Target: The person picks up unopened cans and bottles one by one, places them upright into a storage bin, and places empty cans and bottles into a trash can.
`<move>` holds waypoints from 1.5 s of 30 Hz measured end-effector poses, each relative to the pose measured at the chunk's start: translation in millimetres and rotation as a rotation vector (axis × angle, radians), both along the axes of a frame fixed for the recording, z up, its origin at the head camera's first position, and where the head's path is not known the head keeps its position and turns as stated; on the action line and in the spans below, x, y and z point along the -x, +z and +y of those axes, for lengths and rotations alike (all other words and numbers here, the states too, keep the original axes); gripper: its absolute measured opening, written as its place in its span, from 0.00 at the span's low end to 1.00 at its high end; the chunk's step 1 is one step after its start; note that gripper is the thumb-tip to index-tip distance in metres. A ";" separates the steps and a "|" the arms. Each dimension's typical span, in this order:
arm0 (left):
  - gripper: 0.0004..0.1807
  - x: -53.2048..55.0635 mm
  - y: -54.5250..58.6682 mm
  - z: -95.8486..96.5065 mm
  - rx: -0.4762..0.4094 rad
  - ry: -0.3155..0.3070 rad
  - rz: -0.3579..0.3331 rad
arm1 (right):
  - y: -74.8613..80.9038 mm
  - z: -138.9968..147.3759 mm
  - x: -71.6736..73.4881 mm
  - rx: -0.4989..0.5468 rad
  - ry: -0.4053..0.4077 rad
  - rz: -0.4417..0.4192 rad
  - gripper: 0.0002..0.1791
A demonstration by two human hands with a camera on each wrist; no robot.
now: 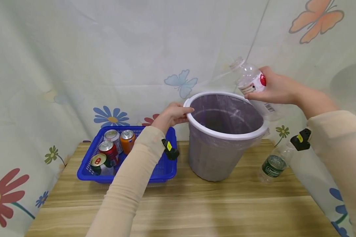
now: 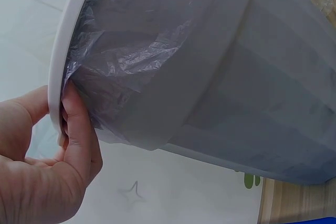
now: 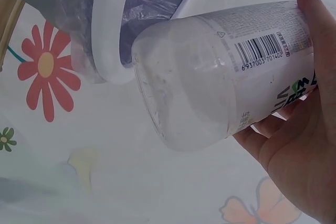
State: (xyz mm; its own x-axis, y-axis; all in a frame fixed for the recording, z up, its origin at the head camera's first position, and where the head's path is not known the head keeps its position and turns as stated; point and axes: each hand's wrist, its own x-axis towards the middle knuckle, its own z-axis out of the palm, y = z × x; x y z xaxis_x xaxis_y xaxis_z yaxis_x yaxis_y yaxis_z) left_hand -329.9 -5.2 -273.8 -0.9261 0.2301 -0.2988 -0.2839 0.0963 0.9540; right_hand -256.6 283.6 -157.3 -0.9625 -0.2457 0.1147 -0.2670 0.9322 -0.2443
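A grey trash can point(image 1: 216, 158) with a white rim and a clear plastic liner point(image 2: 136, 61) stands tilted on the wooden table. My left hand point(image 1: 176, 113) grips its rim at the left, thumb on one side and fingers curled under the other. In my right hand point(image 1: 280, 87) is a clear plastic bottle point(image 1: 249, 77) with a white and red label, held above the can's right rim. Its mouth points up and left, and no cap shows on it. In the right wrist view the bottle's base point(image 3: 178, 87) and barcode face the camera, beside the rim.
To the left a blue plastic basket point(image 1: 92, 179) holds several drink cans, among them an orange can point(image 1: 127, 141). Right of the trash can a clear bottle with a green label point(image 1: 273, 166) is on the table point(image 1: 195, 207). A printed curtain point(image 1: 136, 65) hangs behind.
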 end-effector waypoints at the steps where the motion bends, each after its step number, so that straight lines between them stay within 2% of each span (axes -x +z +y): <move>1: 0.14 -0.1 -0.2 0.2 -0.002 0.001 -0.001 | -1.1 -0.9 0.6 0.000 0.004 -0.002 0.49; 8: 0.14 -0.5 0.2 1.0 -0.012 0.001 -0.007 | -7.5 -4.8 3.3 -0.011 0.021 -0.024 0.49; 18: 0.14 1.0 0.7 -0.8 0.010 0.002 0.005 | -9.2 -14.6 6.7 -0.021 0.047 -0.016 0.48; 27: 0.12 0.8 -0.5 -0.3 -0.017 0.009 -0.007 | -11.5 -24.2 8.2 -0.030 0.048 -0.029 0.49; 45: 0.13 1.3 -1.5 0.1 0.010 0.007 0.004 | -20.8 -31.5 11.4 -0.022 0.100 -0.011 0.46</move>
State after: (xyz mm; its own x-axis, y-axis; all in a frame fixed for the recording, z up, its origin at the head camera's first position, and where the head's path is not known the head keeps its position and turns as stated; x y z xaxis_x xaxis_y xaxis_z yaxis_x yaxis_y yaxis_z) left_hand -331.2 -5.2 -275.2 -0.9290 0.2203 -0.2973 -0.2809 0.1034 0.9542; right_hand -268.0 252.1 -178.1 -0.9344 -0.3428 0.0973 -0.3562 0.9063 -0.2276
